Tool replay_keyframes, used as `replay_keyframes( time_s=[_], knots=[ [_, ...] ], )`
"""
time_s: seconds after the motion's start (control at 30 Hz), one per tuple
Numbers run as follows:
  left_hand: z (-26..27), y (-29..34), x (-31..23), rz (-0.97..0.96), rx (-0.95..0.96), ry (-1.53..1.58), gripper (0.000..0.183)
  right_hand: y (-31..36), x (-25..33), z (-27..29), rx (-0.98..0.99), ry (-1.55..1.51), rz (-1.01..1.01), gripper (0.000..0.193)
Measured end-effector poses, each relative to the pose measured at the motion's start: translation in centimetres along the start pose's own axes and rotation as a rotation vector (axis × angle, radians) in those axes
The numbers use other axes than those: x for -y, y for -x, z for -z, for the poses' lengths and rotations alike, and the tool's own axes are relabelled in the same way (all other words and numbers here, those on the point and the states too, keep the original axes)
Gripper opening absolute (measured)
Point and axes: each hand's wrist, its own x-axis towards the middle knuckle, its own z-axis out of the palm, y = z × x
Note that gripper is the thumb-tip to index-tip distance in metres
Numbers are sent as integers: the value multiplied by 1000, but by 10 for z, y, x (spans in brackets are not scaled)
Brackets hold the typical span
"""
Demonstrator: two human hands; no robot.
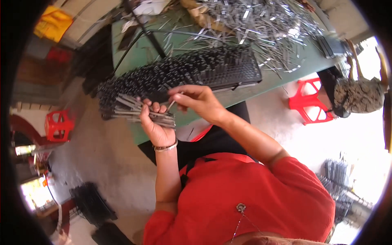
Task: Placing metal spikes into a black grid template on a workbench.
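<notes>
bundle of thin metal strips (143, 111) sits clamped in the left hand (157, 124), fingers wrapped round it, a bangle at the wrist. right hand (196, 100) is just beside it, fingertips pinched shut on one single strip (173, 102) at the bundle's top edge. straight beyond both hands lies the black rack (192, 71), its pins already thick with strips, resting on the green desk (281, 79). farther out past the right hand, a loose heap of strips (261, 22) sprawls over the desk.

looks like the feeding step: one strip drawn off the bundle, bound for the rack. the next move would call for a steady reach forward and lining the strip up with a free pin.

head view only, and it bends hard at the rim. whether the pinched strip is clear of the bundle, can't tell. which pins are empty is too fine to read. another person at far right is cut off by the edge.
</notes>
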Motion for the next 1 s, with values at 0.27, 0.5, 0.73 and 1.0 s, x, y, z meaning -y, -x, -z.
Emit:
replay_keyframes(
  time_s=[0.27,0.5,0.73,1.0],
  knots=[
    [-2,18,8,137,24,-149,25,33,64,87,-373,233,366,21],
    [16,16,53,-300,419,-823,22,20,90,189,-616,767,485,21],
    [97,12,83,-295,245,-1014,31,6,63,210,-590,1163,686,18],
    [100,6,79,-148,212,-1041,21,8,70,203,-493,1624,655,25]
  ],
)
